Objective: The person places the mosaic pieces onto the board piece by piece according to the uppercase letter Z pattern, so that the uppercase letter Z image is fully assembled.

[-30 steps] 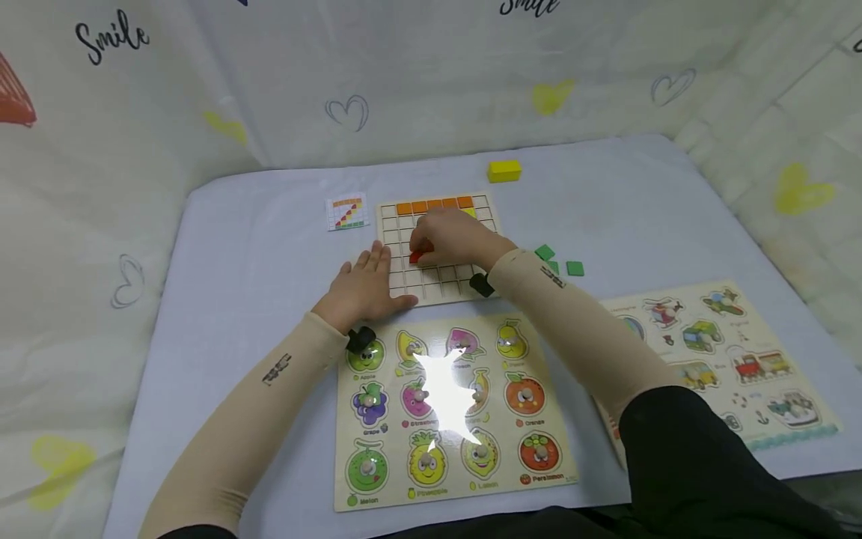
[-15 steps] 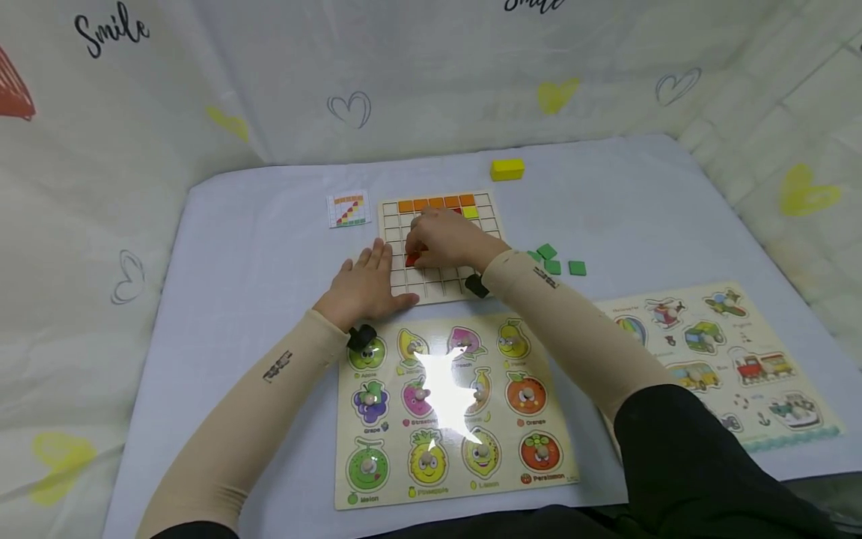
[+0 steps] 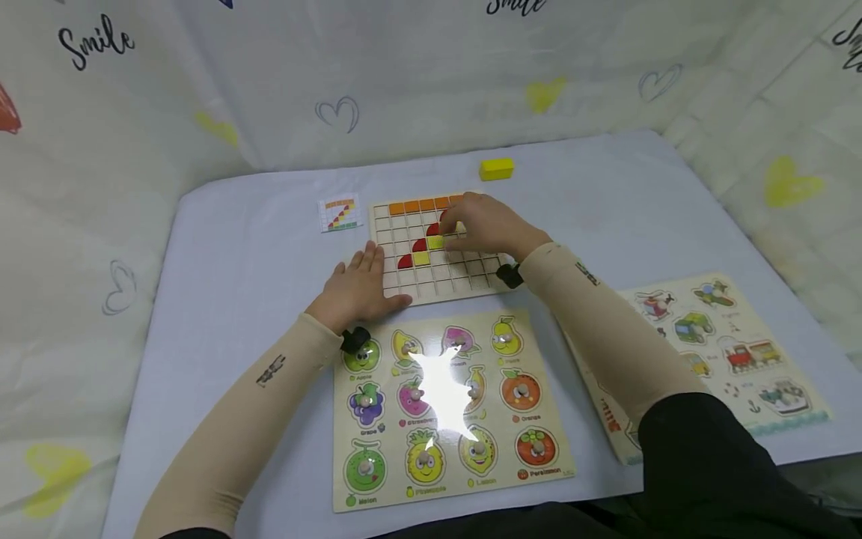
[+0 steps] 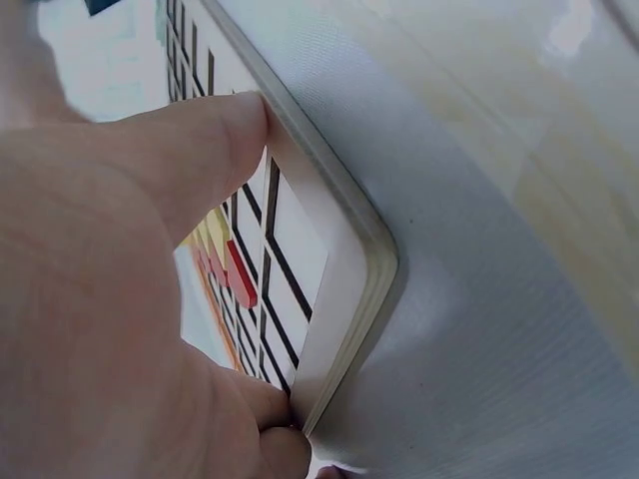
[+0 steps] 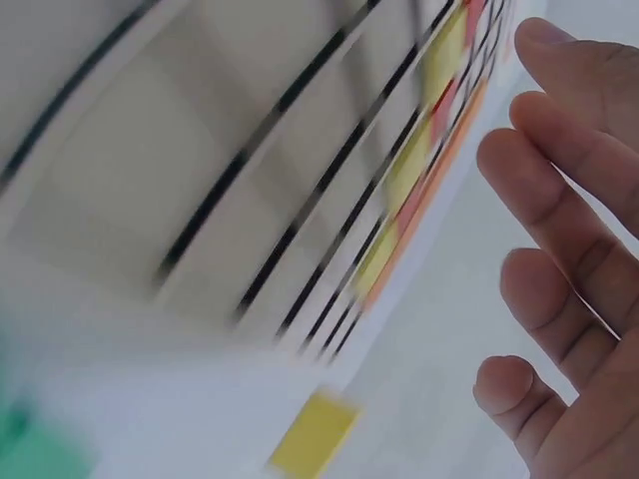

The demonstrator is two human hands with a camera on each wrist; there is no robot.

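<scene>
My left hand lies with its fingers spread along the left edge of a wooden grid board; in the left wrist view the thumb presses near the rim. Over the board's right half, my right hand hovers with relaxed fingers and nothing between them, as the right wrist view shows. Orange square tiles form a row along the top. Below them, red rounded tiles and yellow square tiles step down diagonally to the left. My right hand covers part of the upper right tiles.
A small pattern card lies left of the board. Behind it stands a yellow block. A fruit puzzle is in front, a vehicle puzzle at the right. A blurred green tile shows in the right wrist view.
My right hand has let go of the lowest red tile, which lies in its cell, and has moved up and right with its fingers loosened. My left hand has stayed on the board's edge.
</scene>
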